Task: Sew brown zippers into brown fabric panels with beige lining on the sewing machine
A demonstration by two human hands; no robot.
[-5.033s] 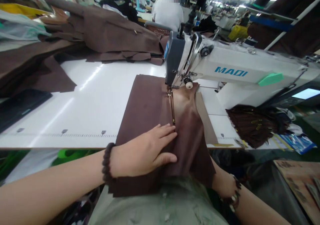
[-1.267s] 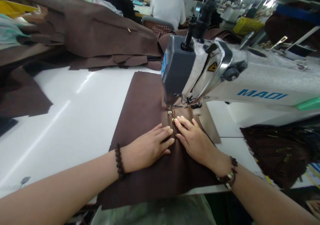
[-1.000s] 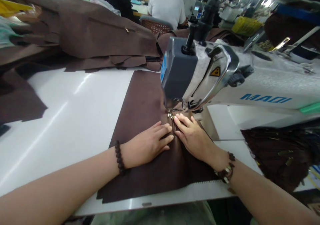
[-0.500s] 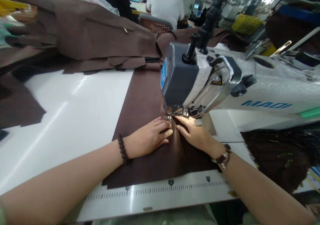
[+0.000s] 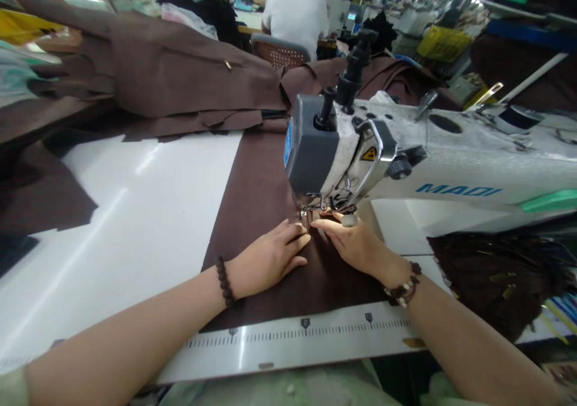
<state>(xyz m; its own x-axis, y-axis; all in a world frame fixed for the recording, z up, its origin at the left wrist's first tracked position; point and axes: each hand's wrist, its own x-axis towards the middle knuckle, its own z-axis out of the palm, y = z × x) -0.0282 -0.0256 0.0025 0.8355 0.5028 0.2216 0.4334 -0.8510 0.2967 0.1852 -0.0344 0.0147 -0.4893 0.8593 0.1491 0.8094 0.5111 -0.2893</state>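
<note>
A dark brown panel of fabric or leather-like material [image 5: 252, 184] lies flat on the white table, running under the presser foot [image 5: 305, 214] of a sewing machine [image 5: 315, 148]. My left hand [image 5: 270, 259] rests on the panel just left of and in front of the foot, palm down, fingers stretched out and thumb apart. To the right of the foot, my right hand [image 5: 356, 244] also presses on the panel with extended fingers. Its fingertips reach close to the foot, partly hidden by the machine head. A narrow strip or fold runs between both hands toward the needle area.
Brown pieces [image 5: 193, 69] are heaped behind the table's white surface [image 5: 171, 196], with another brown piece [image 5: 54, 184] at left. Dark zippered pieces [image 5: 487, 280] lie at right. A printed ruler [image 5: 270, 337] marks the front edge. A person [image 5: 295, 12] sits beyond.
The camera view has shifted slightly. My right fingers have moved a little nearer the strip in front of the foot, and my left thumb is spread slightly wider.
</note>
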